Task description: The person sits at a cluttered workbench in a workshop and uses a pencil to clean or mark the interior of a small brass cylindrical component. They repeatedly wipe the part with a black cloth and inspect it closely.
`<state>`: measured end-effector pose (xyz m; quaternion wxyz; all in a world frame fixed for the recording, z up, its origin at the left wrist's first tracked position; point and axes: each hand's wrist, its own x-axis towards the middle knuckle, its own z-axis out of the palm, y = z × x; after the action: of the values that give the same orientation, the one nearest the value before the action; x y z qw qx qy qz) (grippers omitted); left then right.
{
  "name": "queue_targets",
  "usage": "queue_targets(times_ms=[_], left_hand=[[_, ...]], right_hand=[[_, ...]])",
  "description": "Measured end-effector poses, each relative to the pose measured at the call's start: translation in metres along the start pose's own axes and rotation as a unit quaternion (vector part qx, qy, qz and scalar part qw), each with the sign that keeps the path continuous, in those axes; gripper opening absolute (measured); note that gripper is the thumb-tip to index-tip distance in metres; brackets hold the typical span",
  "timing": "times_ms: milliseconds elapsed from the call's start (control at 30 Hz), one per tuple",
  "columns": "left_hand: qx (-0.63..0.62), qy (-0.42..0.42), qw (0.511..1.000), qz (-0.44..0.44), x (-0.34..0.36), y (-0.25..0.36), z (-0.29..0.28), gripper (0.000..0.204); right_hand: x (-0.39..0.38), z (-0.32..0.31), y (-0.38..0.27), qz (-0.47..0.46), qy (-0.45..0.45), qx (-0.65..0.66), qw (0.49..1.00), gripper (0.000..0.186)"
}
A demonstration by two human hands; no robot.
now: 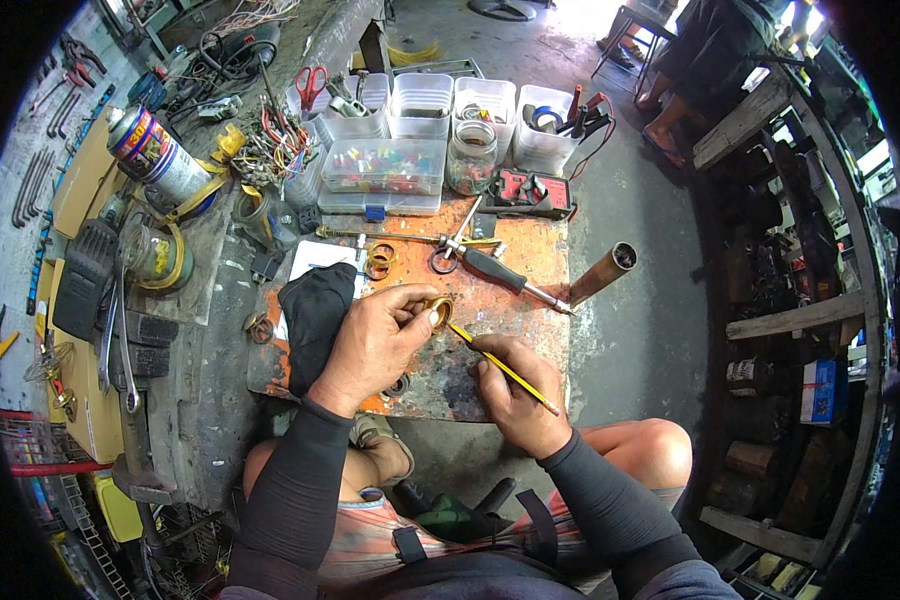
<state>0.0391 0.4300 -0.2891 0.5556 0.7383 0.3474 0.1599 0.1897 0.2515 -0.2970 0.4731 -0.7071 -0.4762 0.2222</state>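
Observation:
My left hand (380,345) pinches a small brass-coloured ring (443,313) above an orange, worn work board (538,365). My right hand (515,395) grips a yellow-and-black pencil (525,385), its point at or very close to the ring; contact is hard to tell. Beside my left hand lies a black cloth (310,310). Yellow and black rings (380,262) lie beyond it, near a thin rod, a metal tool and a screwdriver (487,268) with a dark handle. More small rings (398,388) are partly hidden below my left hand.
Clear bins (420,100), a parts case (380,175) and a jar (470,160) line the back. A metal tube (602,275) stands right. Cans, wires and wrenches (127,350) crowd the left. A wooden rack (795,330) is far right. Another person (675,85) is at the upper right.

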Motion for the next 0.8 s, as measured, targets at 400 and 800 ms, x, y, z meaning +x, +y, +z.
queue_targets(times_ms=[400, 800], left_hand=[[0.033, -0.011, 0.999, 0.023, 0.001, -0.010, -0.001, 0.034], [0.018, -0.024, 0.999, 0.013, -0.004, -0.007, 0.002, 0.043]], right_hand=[[0.002, 0.002, 0.001, -0.008, 0.009, -0.002, 1.000, 0.022], [0.003, 0.001, -0.002, -0.006, 0.014, -0.006, 1.000, 0.022]])
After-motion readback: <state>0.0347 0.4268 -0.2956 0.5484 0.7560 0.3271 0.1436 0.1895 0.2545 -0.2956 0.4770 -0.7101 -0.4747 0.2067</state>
